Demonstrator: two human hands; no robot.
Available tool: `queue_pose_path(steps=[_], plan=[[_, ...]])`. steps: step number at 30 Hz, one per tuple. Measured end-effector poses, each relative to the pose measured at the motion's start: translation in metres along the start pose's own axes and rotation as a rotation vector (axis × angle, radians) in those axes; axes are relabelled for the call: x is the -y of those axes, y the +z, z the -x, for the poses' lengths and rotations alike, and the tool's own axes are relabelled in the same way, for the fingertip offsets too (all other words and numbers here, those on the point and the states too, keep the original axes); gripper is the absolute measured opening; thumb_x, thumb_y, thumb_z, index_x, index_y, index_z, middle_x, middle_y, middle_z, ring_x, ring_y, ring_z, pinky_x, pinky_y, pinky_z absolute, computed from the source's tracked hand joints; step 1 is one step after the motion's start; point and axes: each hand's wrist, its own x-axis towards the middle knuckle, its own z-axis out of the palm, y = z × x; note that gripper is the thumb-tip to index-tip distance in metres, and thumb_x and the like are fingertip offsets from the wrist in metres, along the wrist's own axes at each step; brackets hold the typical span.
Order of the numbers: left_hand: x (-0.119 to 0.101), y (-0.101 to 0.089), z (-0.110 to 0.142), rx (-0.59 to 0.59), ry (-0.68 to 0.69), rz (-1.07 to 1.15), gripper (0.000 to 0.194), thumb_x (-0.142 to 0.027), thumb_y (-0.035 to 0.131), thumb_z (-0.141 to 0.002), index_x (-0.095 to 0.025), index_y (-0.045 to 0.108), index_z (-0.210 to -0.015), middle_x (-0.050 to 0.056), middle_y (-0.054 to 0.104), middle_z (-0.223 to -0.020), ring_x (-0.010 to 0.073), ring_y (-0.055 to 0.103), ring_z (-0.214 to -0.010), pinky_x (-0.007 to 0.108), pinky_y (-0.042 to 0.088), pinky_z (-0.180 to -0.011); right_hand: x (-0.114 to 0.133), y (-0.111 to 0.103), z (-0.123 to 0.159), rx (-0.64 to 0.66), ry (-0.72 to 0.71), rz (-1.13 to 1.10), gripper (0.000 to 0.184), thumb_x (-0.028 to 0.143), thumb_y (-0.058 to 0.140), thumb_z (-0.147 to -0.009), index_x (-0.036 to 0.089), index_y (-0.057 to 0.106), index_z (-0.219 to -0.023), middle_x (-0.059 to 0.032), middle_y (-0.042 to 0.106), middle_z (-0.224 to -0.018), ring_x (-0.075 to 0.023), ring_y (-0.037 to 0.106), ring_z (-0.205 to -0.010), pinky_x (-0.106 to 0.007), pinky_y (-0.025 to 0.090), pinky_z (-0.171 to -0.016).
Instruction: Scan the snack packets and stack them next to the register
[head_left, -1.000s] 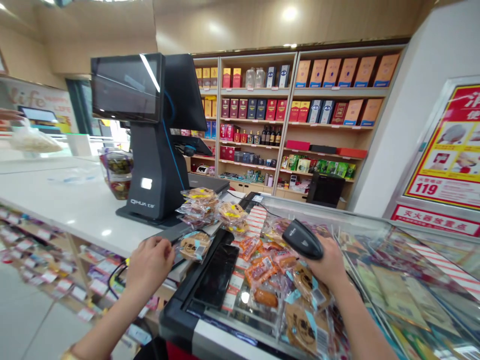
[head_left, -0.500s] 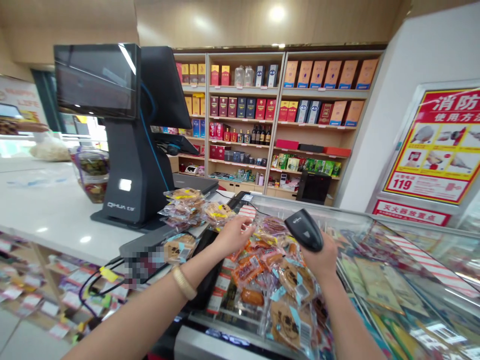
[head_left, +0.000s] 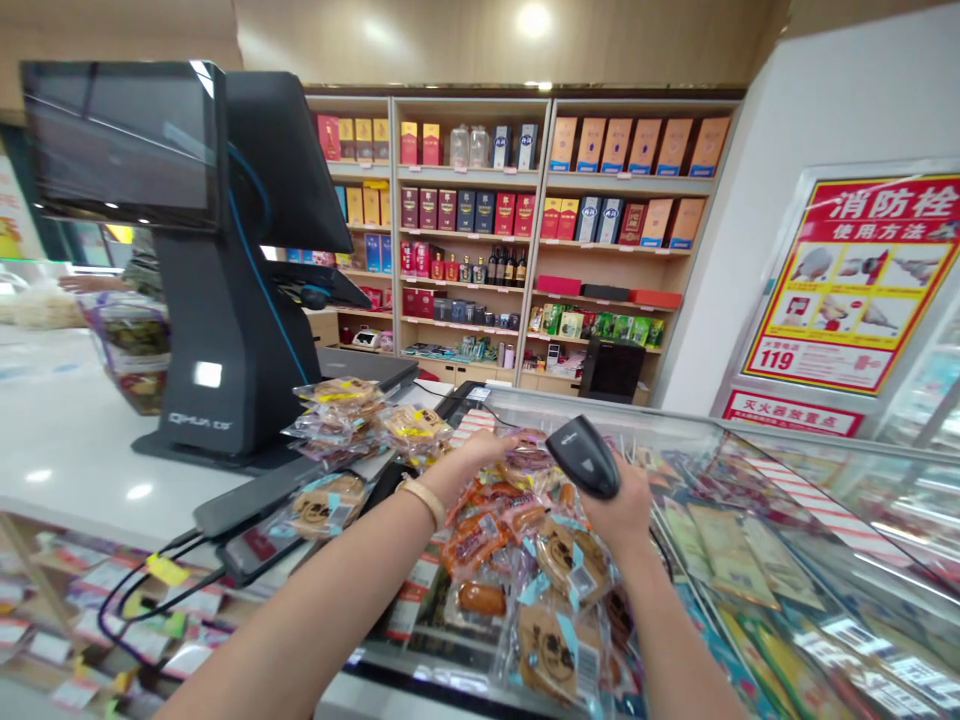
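Observation:
My right hand [head_left: 619,505] is wrapped around a black barcode scanner [head_left: 583,457], its head tilted up over the pile. My left hand [head_left: 487,450], with a pale bangle at the wrist, reaches to the far side of the pile, fingers stretched out at a purplish packaged snack [head_left: 527,455]; the fingertips are partly hidden. Between my arms lie orange-wrapped snacks [head_left: 480,540], a clear-wrapped brown snack [head_left: 480,598] and round flat packaged cakes [head_left: 555,650] on the glass counter. More packaged cakes are stacked [head_left: 341,415] left of my left hand.
A black cash register [head_left: 225,330] stands on the white counter [head_left: 52,430] at left. A phone-like device [head_left: 259,545] and cables lie near its edge. The glass display case [head_left: 750,560] runs along the right. Shelves [head_left: 469,180] of boxed bottles stand behind.
My left hand has moved forward onto the purplish package, its forearm reaching further over the pile. The view has turned slightly right. The right hand keeps hold of the scanner.

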Motion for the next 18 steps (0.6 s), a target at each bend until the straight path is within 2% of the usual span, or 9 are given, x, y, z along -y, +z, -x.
queue_pose_path(steps=[3, 6, 8, 12, 15, 18], plan=[[0.004, 0.000, 0.006, -0.042, 0.009, 0.084, 0.025, -0.037, 0.062, -0.087, -0.013, 0.063, -0.080, 0.002, 0.064, -0.078, 0.0153, 0.062, -0.073, 0.031, 0.052, -0.068, 0.001, 0.000, 0.000, 0.031, 0.012, -0.004, 0.020, 0.037, 0.057, -0.074, 0.021, 0.063, -0.084, -0.0057, 0.069, -0.075, -0.0231, 0.063, -0.070, -0.031, 0.046, -0.065], [0.007, -0.004, 0.016, -0.169, 0.104, 0.222, 0.027, -0.034, 0.058, -0.084, -0.017, 0.055, -0.064, -0.001, 0.056, -0.064, 0.0152, 0.058, -0.069, 0.026, 0.049, -0.062, 0.001, -0.001, -0.001, 0.049, -0.003, -0.029, 0.019, 0.036, 0.056, -0.074, 0.021, 0.064, -0.082, -0.0063, 0.069, -0.075, -0.0234, 0.064, -0.070, -0.031, 0.046, -0.065], [0.009, -0.011, 0.024, -0.240, 0.179, 0.329, 0.026, -0.039, 0.053, -0.084, -0.019, 0.053, -0.068, -0.002, 0.055, -0.066, 0.0143, 0.058, -0.066, 0.025, 0.049, -0.059, 0.001, -0.001, -0.002, 0.077, -0.014, -0.045, 0.018, 0.035, 0.056, -0.074, 0.021, 0.064, -0.082, -0.0066, 0.070, -0.076, -0.0235, 0.064, -0.069, -0.031, 0.046, -0.065], [0.014, -0.031, 0.040, -0.292, 0.297, 0.492, 0.032, -0.053, 0.051, -0.079, -0.021, 0.049, -0.076, -0.003, 0.054, -0.072, 0.0136, 0.057, -0.060, 0.029, 0.053, -0.053, 0.003, -0.001, -0.002, 0.252, -0.055, -0.070, 0.019, 0.037, 0.059, -0.073, 0.021, 0.066, -0.081, -0.0062, 0.071, -0.077, -0.0227, 0.065, -0.069, -0.031, 0.045, -0.065], [0.017, -0.044, 0.050, -0.311, 0.349, 0.538, 0.035, -0.055, 0.054, -0.076, -0.021, 0.048, -0.075, -0.002, 0.053, -0.077, 0.0133, 0.058, -0.061, 0.031, 0.056, -0.054, 0.008, 0.000, -0.002, 0.383, -0.088, -0.095, 0.022, 0.037, 0.062, -0.073, 0.021, 0.068, -0.088, -0.0065, 0.074, -0.084, -0.0227, 0.067, -0.074, -0.030, 0.046, -0.069], [0.018, -0.049, 0.058, -0.321, 0.382, 0.571, 0.037, -0.055, 0.058, -0.073, -0.020, 0.049, -0.073, -0.001, 0.053, -0.080, 0.0129, 0.059, -0.060, 0.032, 0.058, -0.054, 0.012, 0.000, -0.001, 0.462, -0.100, -0.130, 0.024, 0.036, 0.062, -0.075, 0.023, 0.069, -0.094, -0.0057, 0.075, -0.088, -0.0225, 0.069, -0.080, -0.029, 0.046, -0.070]])
